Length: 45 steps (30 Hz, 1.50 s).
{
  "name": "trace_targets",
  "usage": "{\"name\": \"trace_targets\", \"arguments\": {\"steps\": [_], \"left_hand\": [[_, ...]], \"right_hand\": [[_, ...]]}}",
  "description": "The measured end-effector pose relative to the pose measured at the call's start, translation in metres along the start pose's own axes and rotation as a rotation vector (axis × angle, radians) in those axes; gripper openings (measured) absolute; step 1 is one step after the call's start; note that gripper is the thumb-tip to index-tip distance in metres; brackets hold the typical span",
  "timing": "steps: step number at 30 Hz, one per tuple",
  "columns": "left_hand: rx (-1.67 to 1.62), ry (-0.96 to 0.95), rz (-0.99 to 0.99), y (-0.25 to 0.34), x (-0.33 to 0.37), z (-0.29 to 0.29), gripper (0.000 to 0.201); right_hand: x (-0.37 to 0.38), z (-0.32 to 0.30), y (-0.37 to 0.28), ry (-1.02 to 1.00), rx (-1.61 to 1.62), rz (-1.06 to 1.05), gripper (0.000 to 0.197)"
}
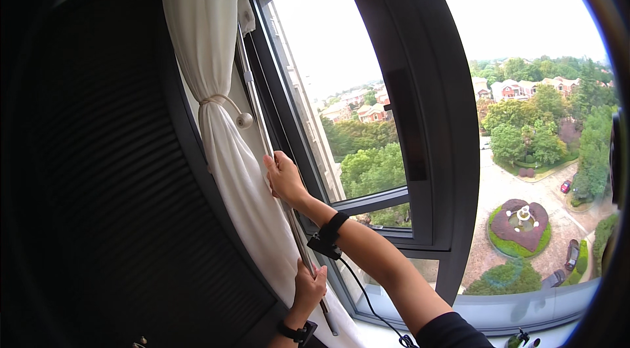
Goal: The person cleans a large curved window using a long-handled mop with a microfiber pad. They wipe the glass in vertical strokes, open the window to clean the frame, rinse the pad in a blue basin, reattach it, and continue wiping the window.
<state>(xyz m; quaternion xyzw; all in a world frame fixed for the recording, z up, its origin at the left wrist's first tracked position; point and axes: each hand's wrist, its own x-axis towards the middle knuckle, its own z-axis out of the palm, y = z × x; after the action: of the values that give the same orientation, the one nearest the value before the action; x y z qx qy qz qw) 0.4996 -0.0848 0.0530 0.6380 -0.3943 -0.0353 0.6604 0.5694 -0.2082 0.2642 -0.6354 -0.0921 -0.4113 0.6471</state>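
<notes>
A long, slim metal pole (pixel 258 108) slants between the white curtain and the window frame. My right hand (pixel 285 177) is closed round its middle, the arm reaching in from the lower right. Further down, my left hand (pixel 308 290) grips the same pole, its lower end sticking out below the fist. At the pole's upper end is a white, cloth-like piece (pixel 246 16), partly hidden behind the curtain; I cannot make out what it is. A pale collar sits on the pole's upper part.
The white curtain (pixel 197 13) is gathered by a rope tieback (pixel 244 120) with a round ball. A dark slatted panel (pixel 98 151) stands at left. The dark window frame (pixel 400 52) is at right. A green bottle (pixel 515 340) shows at the lower edge. A black cable hangs from my right wrist strap.
</notes>
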Motion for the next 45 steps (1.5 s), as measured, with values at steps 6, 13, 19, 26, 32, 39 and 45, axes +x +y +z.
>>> {"name": "trace_targets", "arguments": {"steps": [6,13,19,26,32,39,45], "left_hand": [[0.003,-0.077,-0.009,-0.004,-0.002,0.005,0.024],[0.05,-0.097,0.004,-0.022,-0.005,0.011,0.022],[0.204,-0.07,0.11,-0.055,-0.002,0.026,0.022],[0.281,-0.091,0.151,-0.075,-0.004,0.045,0.025],[0.355,-0.08,0.326,-0.071,-0.004,0.058,0.03],[0.35,-0.143,0.301,-0.064,-0.007,0.073,0.032],[0.302,-0.168,0.255,-0.066,-0.016,0.078,0.03]], "right_hand": [[-0.004,-0.006,0.005,0.021,-0.054,-0.057,0.03],[-0.016,-0.024,0.012,0.009,0.016,-0.158,0.028],[-0.036,-0.05,0.007,0.057,0.014,-0.145,0.025],[-0.06,-0.081,-0.008,0.062,0.087,-0.111,0.029],[-0.078,-0.101,-0.024,0.062,0.225,-0.086,0.031],[-0.087,-0.117,-0.03,0.059,0.197,-0.136,0.028],[-0.096,-0.119,-0.022,0.097,0.258,-0.127,0.024]]}}
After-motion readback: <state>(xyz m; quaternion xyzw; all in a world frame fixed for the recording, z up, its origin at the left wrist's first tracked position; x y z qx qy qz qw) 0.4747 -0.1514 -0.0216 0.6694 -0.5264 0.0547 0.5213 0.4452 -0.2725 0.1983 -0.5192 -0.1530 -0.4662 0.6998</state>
